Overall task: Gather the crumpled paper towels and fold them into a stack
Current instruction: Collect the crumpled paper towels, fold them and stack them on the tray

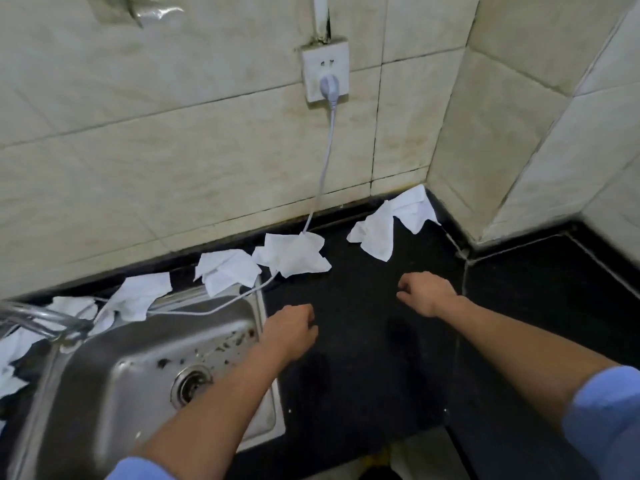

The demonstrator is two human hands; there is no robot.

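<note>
Gathering is the step in hand, and nothing is gathered yet: my left hand (291,332) hovers at the right rim of the sink (114,368) and my right hand (427,294) over the bare dark desk (363,358) further right of the sink, fingers on both curled under and gripping nothing. The paper towels (138,296) lie in a ragged row at the foot of the wall, behind the sink and off to its right. The row's long axis therefore runs along that wall, from the sheets (72,306) behind the sink's left end to the corner towel (388,226) well right of the sink. That one is stretched longways, one end tucked into the corner, the other pointing back toward the sink. The middle towel (294,256), just beyond the sink's right rear corner, has the white cable (327,150) crossing it, seemingly underneath, though I can't be sure. I judge it best to start at the corner towel with my right hand and work toward the sink, lifting each piece rather than dragging, so nothing snags the cable. The draped towel (227,268) on the sink's back rim may be damp and tear easily. I'd pinch it by a corner, then flatten each on the desk right of the sink before folding.
</note>
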